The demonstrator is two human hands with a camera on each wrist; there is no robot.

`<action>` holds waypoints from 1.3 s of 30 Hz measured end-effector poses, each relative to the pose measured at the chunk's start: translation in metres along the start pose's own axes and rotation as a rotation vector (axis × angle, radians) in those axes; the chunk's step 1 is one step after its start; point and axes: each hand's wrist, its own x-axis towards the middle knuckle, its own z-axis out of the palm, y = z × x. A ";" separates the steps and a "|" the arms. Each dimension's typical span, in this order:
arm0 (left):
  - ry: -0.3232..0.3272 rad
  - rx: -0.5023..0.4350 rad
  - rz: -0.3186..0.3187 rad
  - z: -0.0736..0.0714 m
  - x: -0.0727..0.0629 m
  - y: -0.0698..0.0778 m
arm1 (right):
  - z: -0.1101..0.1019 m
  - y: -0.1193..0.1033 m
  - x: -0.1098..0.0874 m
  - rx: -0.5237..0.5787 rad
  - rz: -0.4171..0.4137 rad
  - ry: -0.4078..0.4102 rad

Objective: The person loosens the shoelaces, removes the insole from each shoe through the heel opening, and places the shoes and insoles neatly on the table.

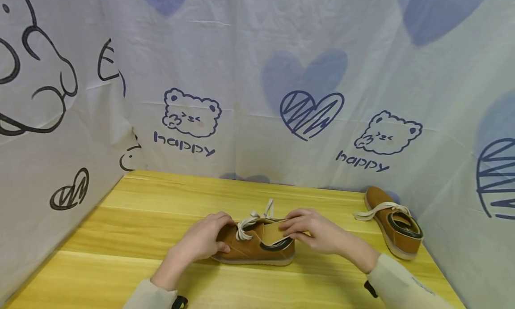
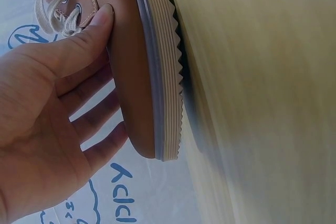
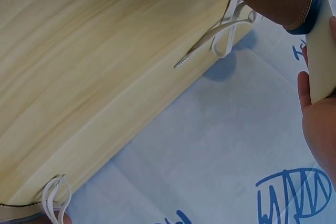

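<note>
A brown lace-up shoe [image 1: 257,251] sits on the wooden table with its toe to the left. My left hand [image 1: 205,237] grips the toe, thumb on the near side; in the left wrist view the thumb presses the upper beside the white laces [image 2: 50,11] and the other fingers lie on the far side. A pale, flat insole [image 1: 273,233] slants out of the shoe's opening at the heel. My right hand [image 1: 315,230] pinches the insole's outer end, with fingers on both faces in the right wrist view. The insole's front part is hidden inside the shoe.
A second brown shoe [image 1: 396,228] with loose white laces stands at the table's right edge, its heel toward me. White printed cloth [image 1: 249,134] hangs behind the wooden table [image 1: 153,201] and along its left and right sides.
</note>
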 end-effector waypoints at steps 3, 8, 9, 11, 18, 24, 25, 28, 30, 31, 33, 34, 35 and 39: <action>-0.001 -0.002 -0.002 0.000 0.000 0.000 | -0.002 0.001 -0.002 -0.002 -0.007 0.010; 0.001 -0.002 0.001 0.000 0.000 0.000 | -0.006 0.004 -0.007 0.010 -0.022 0.030; 0.001 -0.001 0.003 0.000 0.000 0.000 | -0.007 0.004 -0.008 0.014 -0.024 0.031; 0.003 0.002 0.006 0.000 0.000 0.000 | -0.009 0.005 -0.011 0.017 -0.023 0.036; 0.000 0.006 -0.006 0.001 0.000 0.000 | -0.015 0.005 -0.018 0.008 -0.012 0.057; 0.006 0.002 0.006 0.001 0.000 0.000 | -0.021 0.003 -0.023 0.003 0.006 0.061; 0.007 0.001 0.008 0.001 0.000 -0.001 | -0.022 0.002 -0.024 0.002 0.010 0.061; 0.008 -0.002 0.009 0.002 0.000 -0.001 | -0.024 0.000 -0.026 -0.007 0.019 0.061; 0.008 -0.004 0.011 0.002 0.000 -0.001 | -0.026 -0.001 -0.027 -0.012 0.019 0.067; 0.008 -0.004 0.011 0.002 0.000 -0.001 | -0.026 -0.001 -0.028 -0.014 0.019 0.071; 0.008 -0.003 0.013 0.003 0.000 -0.002 | -0.028 -0.002 -0.030 -0.018 0.016 0.079; 0.009 -0.002 0.014 0.003 0.000 -0.002 | -0.028 -0.002 -0.031 -0.020 0.017 0.082; 0.010 -0.003 0.015 0.003 0.000 -0.002 | -0.029 -0.002 -0.032 -0.022 0.016 0.085; 0.013 -0.005 0.013 0.003 0.000 -0.002 | -0.032 -0.003 -0.036 -0.025 0.024 0.089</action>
